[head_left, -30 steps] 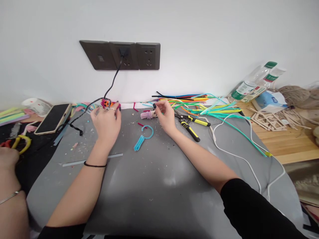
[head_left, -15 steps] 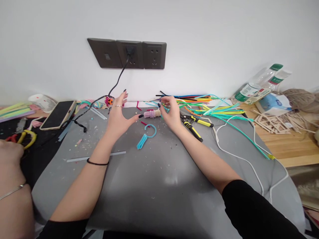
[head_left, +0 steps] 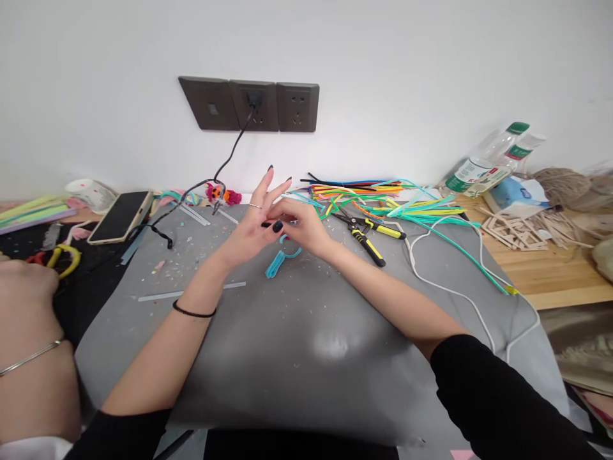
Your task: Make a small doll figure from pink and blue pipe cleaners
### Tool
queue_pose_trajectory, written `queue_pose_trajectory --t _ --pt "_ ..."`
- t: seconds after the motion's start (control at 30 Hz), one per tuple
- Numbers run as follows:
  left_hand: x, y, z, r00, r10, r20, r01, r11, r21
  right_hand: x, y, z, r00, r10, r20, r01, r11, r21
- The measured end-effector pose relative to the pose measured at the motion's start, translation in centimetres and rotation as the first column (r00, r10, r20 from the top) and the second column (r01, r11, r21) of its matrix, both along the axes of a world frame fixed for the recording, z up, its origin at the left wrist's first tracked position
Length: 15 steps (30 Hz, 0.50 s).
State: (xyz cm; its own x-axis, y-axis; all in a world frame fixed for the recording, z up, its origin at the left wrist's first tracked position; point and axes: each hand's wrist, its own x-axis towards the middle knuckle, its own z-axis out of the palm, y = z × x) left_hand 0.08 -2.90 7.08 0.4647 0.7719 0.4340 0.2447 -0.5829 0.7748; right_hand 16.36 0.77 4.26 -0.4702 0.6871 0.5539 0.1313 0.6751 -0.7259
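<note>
My left hand (head_left: 249, 231) meets my right hand (head_left: 304, 225) above the far middle of the grey mat. On the left, thumb and forefinger pinch together while other fingers stick up, spread. The right fingers are curled and pressed together against the left fingertips. Whatever lies between them is hidden. Just below the hands, a light-blue pipe cleaner piece (head_left: 274, 264) with a folded bundle and a curved hook rests on the mat, its hook partly covered by my fingers.
Yellow-black pliers (head_left: 368, 246) lie right of my hands, before bundled pipe cleaners (head_left: 359, 190). A white cable (head_left: 453, 297) loops at right. A glue stick (head_left: 163, 296), black cord (head_left: 184, 191), phone (head_left: 119, 217) and scissors (head_left: 67, 260) are left, beside another person's arm (head_left: 36, 358).
My hands have come together from apart. The lilac-and-cream fuzzy piece seen between them earlier is now out of sight. The view has shifted slightly.
</note>
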Motion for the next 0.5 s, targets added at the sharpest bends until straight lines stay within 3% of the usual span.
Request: queue_pose_trajectory --t 0.1,0.2,0.27,0.33,0.37,0.43,0.5 --pt "-0.7 -0.8 0.6 1.0 0.014 0.015 -0.012 0.993 -0.119 -0.6 0.6 0.0 0.995 -0.076 -0.068 0.068 0.99 -0.122" --pt "-3.3 -2.5 1.7 0.995 0.086 0.052 -0.073 0.974 -0.216 -0.8 1.7 -0.2 0.987 -0.136 -0.088 0.11 0.961 -0.253" --pt "-5.4 -4.1 3.0 0.97 0.224 0.098 -0.195 0.951 -0.239 -1.1 2.3 -0.4 0.983 -0.17 -0.064 0.146 0.947 -0.286" --pt "-7.1 -6.0 4.5 0.883 0.407 0.234 -0.378 0.912 -0.163 -1.9 2.2 -0.4 0.988 -0.151 -0.041 0.13 0.94 -0.314" --pt "-7.7 -7.0 5.3 0.819 0.466 0.333 -0.446 0.884 -0.139 -2.6 1.8 -0.2 0.995 -0.096 -0.04 0.077 0.938 -0.339" --pt "-7.9 -8.7 6.8 0.76 0.46 0.458 -0.429 0.886 -0.178 -4.5 0.2 0.5 0.987 0.131 -0.097 -0.159 0.899 -0.408" --pt "-7.5 -10.2 7.7 0.76 0.445 0.474 -0.339 0.893 -0.295 -7.1 -2.1 1.7 0.907 0.381 -0.18 -0.421 0.785 -0.455"
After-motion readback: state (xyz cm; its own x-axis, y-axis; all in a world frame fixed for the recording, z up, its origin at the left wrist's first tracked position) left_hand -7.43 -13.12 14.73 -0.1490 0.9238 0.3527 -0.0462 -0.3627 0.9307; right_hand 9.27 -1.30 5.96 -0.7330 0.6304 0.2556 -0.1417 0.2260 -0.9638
